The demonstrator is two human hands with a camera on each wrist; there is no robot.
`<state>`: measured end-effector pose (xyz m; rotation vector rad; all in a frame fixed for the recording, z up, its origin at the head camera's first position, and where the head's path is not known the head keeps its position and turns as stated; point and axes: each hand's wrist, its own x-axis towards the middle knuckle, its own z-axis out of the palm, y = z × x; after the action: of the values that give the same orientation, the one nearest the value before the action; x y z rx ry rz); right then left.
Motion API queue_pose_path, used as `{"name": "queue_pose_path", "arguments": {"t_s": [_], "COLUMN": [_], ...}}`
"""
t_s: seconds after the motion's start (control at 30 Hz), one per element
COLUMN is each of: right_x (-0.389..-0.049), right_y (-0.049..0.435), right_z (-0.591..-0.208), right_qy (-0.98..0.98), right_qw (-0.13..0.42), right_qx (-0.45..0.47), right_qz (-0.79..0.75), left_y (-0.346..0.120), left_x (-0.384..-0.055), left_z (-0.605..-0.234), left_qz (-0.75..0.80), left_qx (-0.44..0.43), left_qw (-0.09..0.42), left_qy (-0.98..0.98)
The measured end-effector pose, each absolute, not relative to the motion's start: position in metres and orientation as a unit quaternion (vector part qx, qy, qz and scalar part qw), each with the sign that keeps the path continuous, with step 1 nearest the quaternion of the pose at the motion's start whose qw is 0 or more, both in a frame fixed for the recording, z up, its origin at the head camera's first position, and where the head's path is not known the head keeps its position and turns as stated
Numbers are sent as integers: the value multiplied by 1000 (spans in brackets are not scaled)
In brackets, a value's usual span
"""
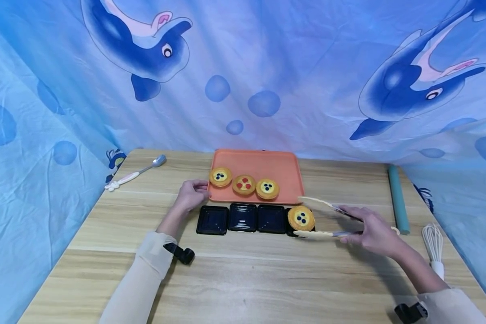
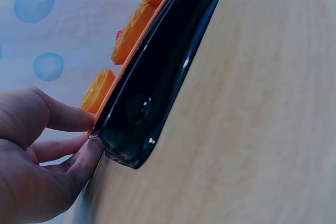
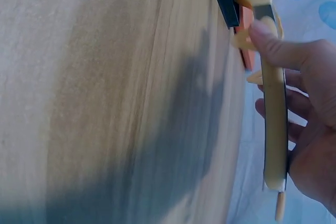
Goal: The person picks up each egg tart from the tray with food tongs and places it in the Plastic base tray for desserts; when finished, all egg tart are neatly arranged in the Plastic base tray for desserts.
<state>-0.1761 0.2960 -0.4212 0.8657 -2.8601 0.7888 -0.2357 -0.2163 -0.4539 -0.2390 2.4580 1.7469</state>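
My left hand (image 1: 191,195) pinches the front left edge of an orange tray (image 1: 259,162), thumb above and fingers below in the left wrist view. Three toy egg tarts lie on it: a strawberry-topped tart (image 1: 244,185) between two blueberry-topped ones. In front stands a row of small black square trays (image 1: 212,220). A blueberry-topped tart (image 1: 301,218) sits on the rightmost one, largely covering it. My right hand (image 1: 374,231) holds tongs (image 1: 324,234) with cream-coloured tips. Their arms are spread, one tip at the tart's near side, the other beyond it by the orange tray's corner.
At the back left lies a spoon (image 1: 135,174) with a pink and white handle. A green rolling pin (image 1: 398,200) lies along the right side, and a white whisk (image 1: 433,245) is nearer me. A blue dolphin-print curtain (image 1: 299,54) hangs behind the wooden table (image 1: 243,288).
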Motion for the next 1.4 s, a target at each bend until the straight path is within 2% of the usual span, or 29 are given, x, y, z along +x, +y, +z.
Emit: {"name": "queue_pose_path", "arguments": {"t_s": [0.13, 0.23, 0.63, 0.9, 1.13, 1.4], "right_x": [-174, -173, -183, -208, -236, -256], "right_y": [298, 297, 295, 278, 254, 233], "right_z": [-415, -409, -388, -362, -348, -358], "right_qy": [-924, -920, -917, -921, -938, -929], "right_qw": [-18, -26, 1, 21, -14, -36], "right_qx": [259, 258, 280, 276, 261, 277], "right_qz": [282, 292, 284, 273, 228, 244], "left_y": [-215, -215, -213, -214, -218, -216], "left_x": [-235, -235, -234, -233, -234, -234], "left_z": [-451, -450, -454, -453, -453, -453], "left_qz": [573, 572, 585, 586, 583, 583], "left_qx": [-77, -76, -74, -76, -70, -74], "left_qw": [55, 55, 54, 47, 47, 49], "left_qy": [814, 815, 806, 806, 808, 807]}}
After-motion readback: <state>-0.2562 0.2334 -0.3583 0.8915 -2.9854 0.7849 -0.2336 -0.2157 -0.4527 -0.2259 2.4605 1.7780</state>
